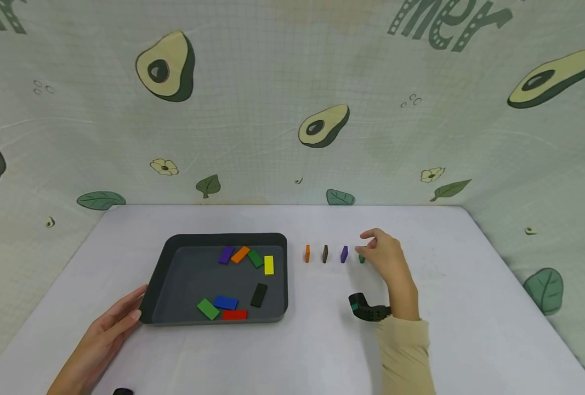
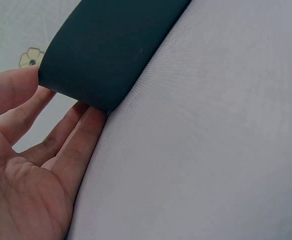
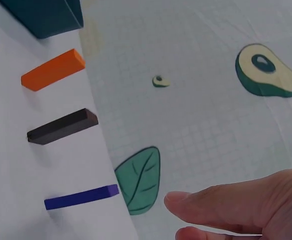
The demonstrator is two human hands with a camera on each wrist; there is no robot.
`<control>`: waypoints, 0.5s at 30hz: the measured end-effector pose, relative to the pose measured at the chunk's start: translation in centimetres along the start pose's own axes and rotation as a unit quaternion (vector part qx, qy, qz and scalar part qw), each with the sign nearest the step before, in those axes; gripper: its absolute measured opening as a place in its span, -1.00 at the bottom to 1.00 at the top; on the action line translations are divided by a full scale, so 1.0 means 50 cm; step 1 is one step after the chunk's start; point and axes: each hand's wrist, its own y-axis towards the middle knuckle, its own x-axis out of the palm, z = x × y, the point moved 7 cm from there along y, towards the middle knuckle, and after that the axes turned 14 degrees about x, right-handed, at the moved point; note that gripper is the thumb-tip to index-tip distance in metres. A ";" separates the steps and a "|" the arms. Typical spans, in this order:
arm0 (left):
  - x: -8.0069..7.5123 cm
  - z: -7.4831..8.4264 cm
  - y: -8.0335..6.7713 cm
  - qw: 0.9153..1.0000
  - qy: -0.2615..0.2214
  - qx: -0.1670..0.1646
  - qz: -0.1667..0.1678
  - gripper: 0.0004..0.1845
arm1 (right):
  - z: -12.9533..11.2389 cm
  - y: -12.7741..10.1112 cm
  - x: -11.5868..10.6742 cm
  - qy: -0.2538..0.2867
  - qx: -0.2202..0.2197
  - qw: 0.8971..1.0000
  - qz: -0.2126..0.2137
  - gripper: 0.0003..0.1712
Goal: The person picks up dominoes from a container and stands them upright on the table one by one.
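A dark tray [image 1: 169,274] holds several flat coloured blocks. My left hand [image 1: 121,315] lies flat on the table, its straight fingers [image 2: 70,140] touching the tray's near-left corner [image 2: 105,50]. Right of the tray an orange block [image 1: 307,253], a dark brown block [image 1: 325,254] and a purple block [image 1: 344,254] stand on edge in a row. A green block [image 1: 362,259] stands at the row's right end, half hidden under my right hand [image 1: 364,242]. That hand's fingers [image 3: 226,207] are loosely curled just above it; nothing shows between them in the right wrist view.
The white table [image 1: 470,307] ends at a cloth backdrop printed with avocados [image 1: 322,126]. The orange [image 3: 53,70], dark [image 3: 63,126] and purple [image 3: 80,196] blocks stand evenly spaced. A black wrist band [image 1: 368,310] sits on my right wrist.
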 end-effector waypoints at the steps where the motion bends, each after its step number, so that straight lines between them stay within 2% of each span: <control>1: 0.000 0.000 0.000 1.000 0.000 0.001 0.000 -0.45 | -0.008 -0.005 -0.001 0.000 -0.006 1.000 0.003 -0.58; 7: 0.001 0.000 -0.001 1.000 0.014 -0.014 0.003 -0.43 | -0.053 -0.033 0.005 0.001 -0.037 0.999 0.013 -0.63; 15: 0.001 0.001 -0.001 1.000 0.014 -0.019 0.006 -0.43 | -0.101 -0.062 0.030 0.011 -0.087 0.996 -0.010 -0.66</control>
